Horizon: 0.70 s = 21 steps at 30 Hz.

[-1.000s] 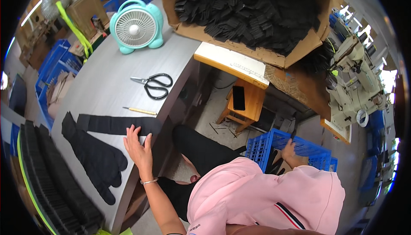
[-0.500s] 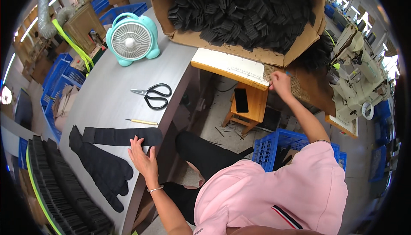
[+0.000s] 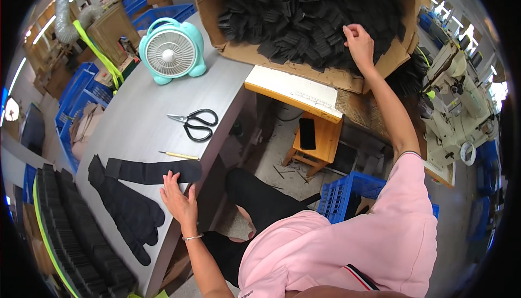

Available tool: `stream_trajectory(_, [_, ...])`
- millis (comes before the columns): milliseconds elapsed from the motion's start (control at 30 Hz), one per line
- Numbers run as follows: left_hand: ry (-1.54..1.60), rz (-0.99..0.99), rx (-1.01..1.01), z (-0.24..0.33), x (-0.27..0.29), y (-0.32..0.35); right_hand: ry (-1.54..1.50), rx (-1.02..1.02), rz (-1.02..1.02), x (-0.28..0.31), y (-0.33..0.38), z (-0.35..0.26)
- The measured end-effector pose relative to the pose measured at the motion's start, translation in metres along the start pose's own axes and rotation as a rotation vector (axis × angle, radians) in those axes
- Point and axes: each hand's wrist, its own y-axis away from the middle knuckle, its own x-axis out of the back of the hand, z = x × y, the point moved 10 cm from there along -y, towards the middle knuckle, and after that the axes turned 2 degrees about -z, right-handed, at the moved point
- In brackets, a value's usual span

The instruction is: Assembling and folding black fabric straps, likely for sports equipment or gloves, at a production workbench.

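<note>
Workshop counter (image 3: 135, 119), grey, carries scissors (image 3: 194, 124) and a mint desk fan (image 3: 171, 51). My left hand (image 3: 178, 200) lies flat, fingers spread, on a black fabric strip (image 3: 152, 171); my right hand (image 3: 359, 42) curls into black fabric pieces (image 3: 304, 16) heaped in a cardboard box (image 3: 304, 70).
</note>
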Motion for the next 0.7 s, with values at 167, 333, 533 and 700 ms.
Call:
stream_trajectory(167, [0.003,-0.001,0.012,-0.001,0.001,0.002,0.143,-0.155,-0.107,-0.038,-0.04,0.012])
stream_trajectory(333, [0.028,0.002,0.014,0.002,0.001,0.0,0.365,-0.209,0.054,-0.024,-0.069,0.034])
stream_trajectory(533, [0.006,0.024,0.037,0.004,0.004,-0.003,0.436,-0.162,0.03,-0.042,-0.07,0.02])
stream_trajectory(700, [0.002,0.008,0.048,0.002,0.006,-0.001,0.322,-0.296,0.004,-0.049,-0.075,0.022])
